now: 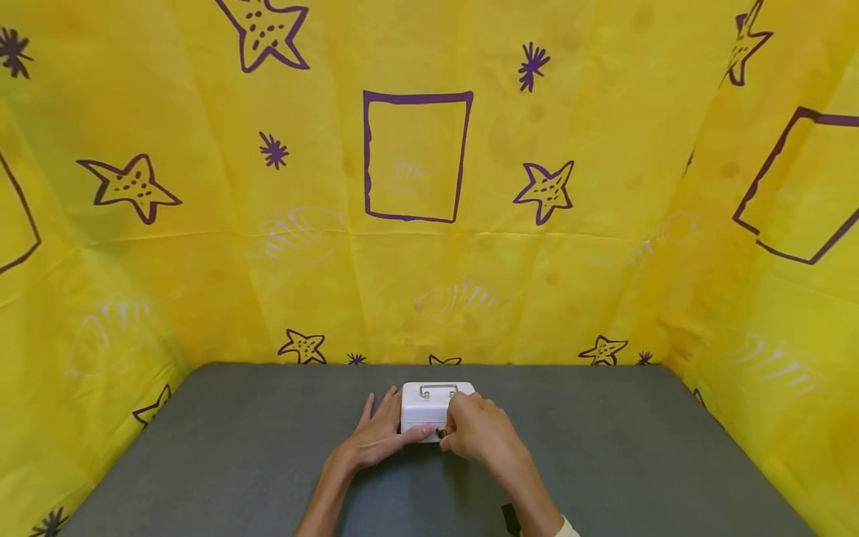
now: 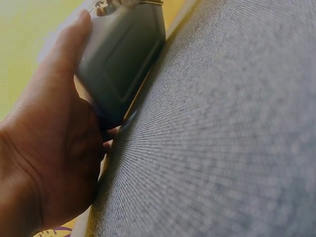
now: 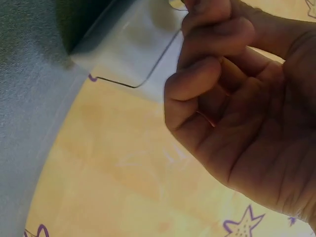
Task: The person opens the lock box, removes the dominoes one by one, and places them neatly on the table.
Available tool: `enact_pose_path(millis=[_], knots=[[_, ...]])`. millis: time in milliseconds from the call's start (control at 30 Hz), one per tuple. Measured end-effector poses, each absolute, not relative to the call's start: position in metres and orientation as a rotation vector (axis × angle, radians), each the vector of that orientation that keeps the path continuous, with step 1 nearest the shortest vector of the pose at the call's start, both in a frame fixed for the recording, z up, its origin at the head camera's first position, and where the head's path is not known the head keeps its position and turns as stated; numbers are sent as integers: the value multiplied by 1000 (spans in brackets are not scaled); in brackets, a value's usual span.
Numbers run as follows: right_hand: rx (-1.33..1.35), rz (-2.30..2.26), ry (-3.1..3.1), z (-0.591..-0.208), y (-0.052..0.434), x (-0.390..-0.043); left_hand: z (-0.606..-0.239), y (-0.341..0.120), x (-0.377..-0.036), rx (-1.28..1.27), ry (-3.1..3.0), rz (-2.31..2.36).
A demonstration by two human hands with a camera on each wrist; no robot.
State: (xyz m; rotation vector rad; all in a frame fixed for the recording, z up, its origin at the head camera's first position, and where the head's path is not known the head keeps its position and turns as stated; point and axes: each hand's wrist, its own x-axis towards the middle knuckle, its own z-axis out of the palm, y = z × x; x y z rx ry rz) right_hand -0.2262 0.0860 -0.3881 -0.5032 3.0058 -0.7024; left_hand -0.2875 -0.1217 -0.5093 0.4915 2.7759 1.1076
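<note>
On the grey desk [image 1: 235, 447], the left hand [image 1: 377, 436] rests spread against a white box [image 1: 429, 406]; the right hand [image 1: 478, 432] pinches its front lock [image 1: 441, 432]

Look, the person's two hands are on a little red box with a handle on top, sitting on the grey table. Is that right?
Not quite: the box is white, not red, as the head view shows. The rest holds: the left hand steadies its side, the right hand pinches at its front, the handle sits on top, and it rests on the grey table.
</note>
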Motion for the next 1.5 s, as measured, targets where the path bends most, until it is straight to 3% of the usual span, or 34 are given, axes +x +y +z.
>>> enact_pose_path(millis=[767, 1500], knots=[[-448, -866, 2867, -388, 87, -228, -512, -122, -289, 484, 2780, 1072], [-466, -1065, 2658, -402, 89, -233, -493, -121, -278, 504, 2750, 1108]])
